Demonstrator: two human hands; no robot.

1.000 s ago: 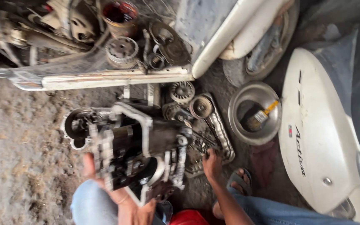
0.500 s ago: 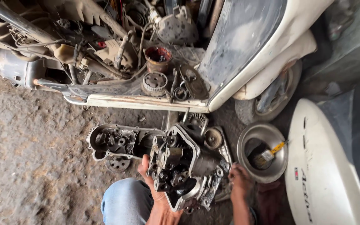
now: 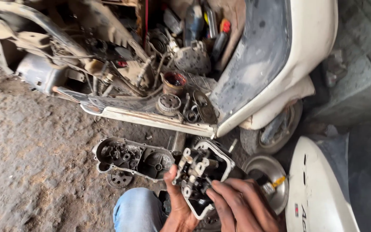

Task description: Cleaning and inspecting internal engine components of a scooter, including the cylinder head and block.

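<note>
We clasped engine part [image 3: 200, 174] in both hands, left hand [image 3: 179, 206] beneath, right hand [image 3: 241, 206] steadying, open face up for view

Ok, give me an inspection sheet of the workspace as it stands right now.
Surface: rough, dirty concrete floor.
Job's things: greasy engine part held up over the floor in both hands.
Clutter: open engine case cover on the floor; small toothed disc beside it; metal bowl with a small bottle; gears and a rusty cup on the scooter footboard.
Hands: left hand grips the part from below; right hand rests on its lower side.
Cables: loose wires and hoses in the stripped scooter frame.
Surroundings: white scooter body, front wheel, separate white panel.
</note>
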